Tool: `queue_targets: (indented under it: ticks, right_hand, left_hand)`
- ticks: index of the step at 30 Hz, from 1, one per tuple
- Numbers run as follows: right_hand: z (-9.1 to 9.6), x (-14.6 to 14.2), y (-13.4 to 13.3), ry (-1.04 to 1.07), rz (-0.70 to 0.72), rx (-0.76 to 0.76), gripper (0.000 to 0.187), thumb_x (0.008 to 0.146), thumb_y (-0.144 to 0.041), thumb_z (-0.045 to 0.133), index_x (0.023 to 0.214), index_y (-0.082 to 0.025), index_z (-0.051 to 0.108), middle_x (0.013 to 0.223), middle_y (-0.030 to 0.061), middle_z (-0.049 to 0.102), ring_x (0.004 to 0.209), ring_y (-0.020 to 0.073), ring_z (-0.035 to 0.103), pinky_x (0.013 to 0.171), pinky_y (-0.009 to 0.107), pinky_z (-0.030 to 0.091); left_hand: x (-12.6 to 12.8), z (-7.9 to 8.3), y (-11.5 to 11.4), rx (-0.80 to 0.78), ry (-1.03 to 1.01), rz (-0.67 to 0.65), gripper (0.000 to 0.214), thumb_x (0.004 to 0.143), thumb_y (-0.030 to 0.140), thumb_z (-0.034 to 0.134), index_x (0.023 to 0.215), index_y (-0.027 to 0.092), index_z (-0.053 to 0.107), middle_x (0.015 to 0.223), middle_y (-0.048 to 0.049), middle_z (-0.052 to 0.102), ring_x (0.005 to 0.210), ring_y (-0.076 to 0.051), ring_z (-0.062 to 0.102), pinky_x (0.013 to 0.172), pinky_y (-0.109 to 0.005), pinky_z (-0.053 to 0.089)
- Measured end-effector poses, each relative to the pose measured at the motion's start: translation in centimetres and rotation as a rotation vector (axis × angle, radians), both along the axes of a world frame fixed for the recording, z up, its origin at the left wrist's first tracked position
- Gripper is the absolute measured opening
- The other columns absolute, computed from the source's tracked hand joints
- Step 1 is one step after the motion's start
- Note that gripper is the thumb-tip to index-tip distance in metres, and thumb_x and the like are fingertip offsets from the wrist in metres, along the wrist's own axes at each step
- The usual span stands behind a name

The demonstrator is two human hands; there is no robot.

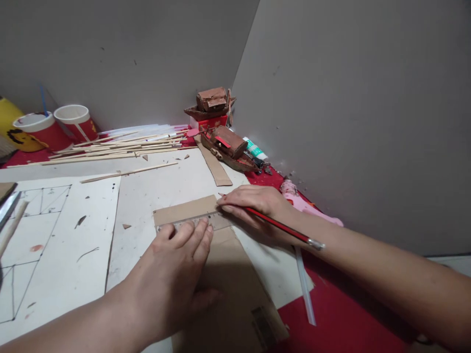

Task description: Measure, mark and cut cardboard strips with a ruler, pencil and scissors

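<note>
My left hand [176,267] lies flat with fingers stretched out, pressing a clear ruler [217,221] onto a brown cardboard sheet [228,289]. My right hand [253,203] is closed around a red pencil [283,228], its tip at the ruler's far right end on the cardboard's top edge. The pencil's metal end points back toward my right forearm.
White paper with drawn lines [40,235] lies at left. Several wooden sticks [117,147] and two red paper cups [75,120] sit at the back. Two small brown model boats [228,144] stand in the wall corner beside a cardboard strip [215,166] and a glue tube [255,149].
</note>
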State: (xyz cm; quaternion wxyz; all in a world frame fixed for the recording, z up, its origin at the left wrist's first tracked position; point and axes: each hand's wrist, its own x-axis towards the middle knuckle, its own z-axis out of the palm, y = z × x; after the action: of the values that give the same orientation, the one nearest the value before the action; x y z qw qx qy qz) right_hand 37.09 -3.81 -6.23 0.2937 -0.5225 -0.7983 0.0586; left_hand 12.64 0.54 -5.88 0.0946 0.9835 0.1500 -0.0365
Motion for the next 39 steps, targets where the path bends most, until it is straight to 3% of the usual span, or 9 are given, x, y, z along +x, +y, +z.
queue_targets:
  ticks: [5, 11, 20, 28, 39]
  right_hand:
    - [0.3, 1.4, -0.4, -0.183, 0.086, -0.085, 0.022, 0.095, -0.032, 0.063, 0.11, -0.018, 0.066, 0.097, 0.0102, 0.075, 0.09, 0.0229, 0.07, 0.08, 0.034, 0.054]
    - [0.3, 2.2, -1.3, -0.14, 0.15, -0.182, 0.026, 0.095, -0.028, 0.062, 0.119, -0.019, 0.062, 0.105, 0.0095, 0.072, 0.099, 0.0208, 0.067, 0.087, 0.032, 0.053]
    - [-0.2, 2.8, 0.4, -0.138, 0.143, -0.092, 0.027, 0.093, -0.025, 0.064, 0.12, -0.024, 0.063, 0.107, 0.0067, 0.073, 0.1, 0.0211, 0.067, 0.089, 0.034, 0.053]
    - [-0.6, 2.6, 1.8, -0.175, 0.168, -0.094, 0.027, 0.092, -0.023, 0.063, 0.119, -0.026, 0.063, 0.11, 0.0055, 0.073, 0.104, 0.0223, 0.067, 0.091, 0.035, 0.053]
    - [-1.4, 4.0, 1.6, -0.207, 0.114, -0.083, 0.027, 0.091, -0.027, 0.065, 0.118, -0.027, 0.065, 0.11, 0.0061, 0.074, 0.103, 0.0241, 0.069, 0.09, 0.037, 0.056]
  left_hand:
    - [-0.3, -0.7, 0.0, 0.04, -0.056, -0.018, 0.081, 0.09, 0.059, 0.053, 0.15, 0.007, 0.038, 0.158, -0.0156, 0.034, 0.133, -0.034, 0.046, 0.101, -0.049, 0.035]
    - [-0.5, -1.4, -0.1, 0.111, -0.12, -0.058, 0.082, 0.09, 0.061, 0.051, 0.149, 0.006, 0.04, 0.157, -0.0174, 0.035, 0.132, -0.035, 0.047, 0.104, -0.05, 0.033]
    - [-0.7, -2.2, -1.3, 0.249, -0.195, -0.053, 0.077, 0.091, 0.057, 0.052, 0.147, 0.005, 0.044, 0.154, -0.0236, 0.038, 0.134, -0.041, 0.047, 0.108, -0.057, 0.032]
    - [-0.7, -2.1, -1.6, 0.172, -0.147, -0.022, 0.077, 0.093, 0.06, 0.047, 0.15, 0.008, 0.041, 0.154, -0.0301, 0.031, 0.14, -0.051, 0.033, 0.106, -0.067, 0.036]
    - [-0.5, -1.2, -1.2, -0.014, -0.059, 0.089, 0.083, 0.09, 0.065, 0.049, 0.153, 0.013, 0.036, 0.156, -0.0335, 0.023, 0.143, -0.055, 0.016, 0.105, -0.079, 0.022]
